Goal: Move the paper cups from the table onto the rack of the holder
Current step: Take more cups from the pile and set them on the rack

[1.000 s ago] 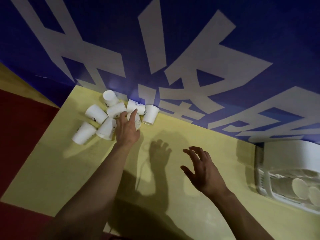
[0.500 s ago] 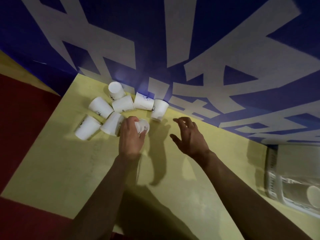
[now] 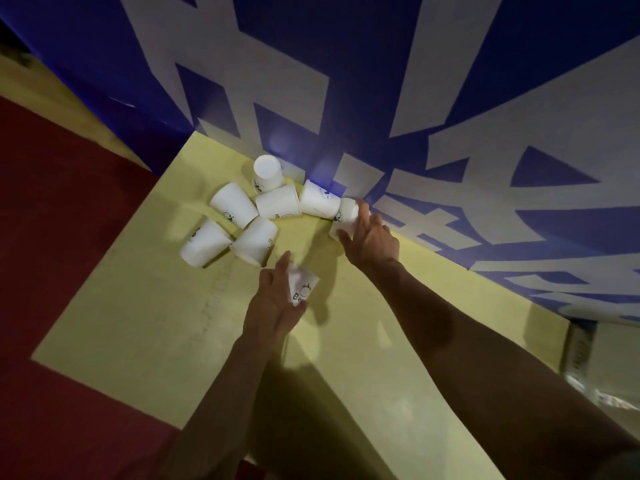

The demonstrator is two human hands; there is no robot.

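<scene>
Already our left hand (image 3: pixel 277 303) grips a printed paper cup (image 3: pixel 302 285) by its wall, while our right hand (image 3: pixel 372 237) pinches the far cup (image 3: pixel 346 216) beside the blue wall. Likely light and easily crushed, these want a gentle hold round the side.

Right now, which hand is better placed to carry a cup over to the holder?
The left hand, probably: it already holds a cup clear of the pile. The right hand is only closing on the end cup by the wall, though the holder lies on its side.
</scene>
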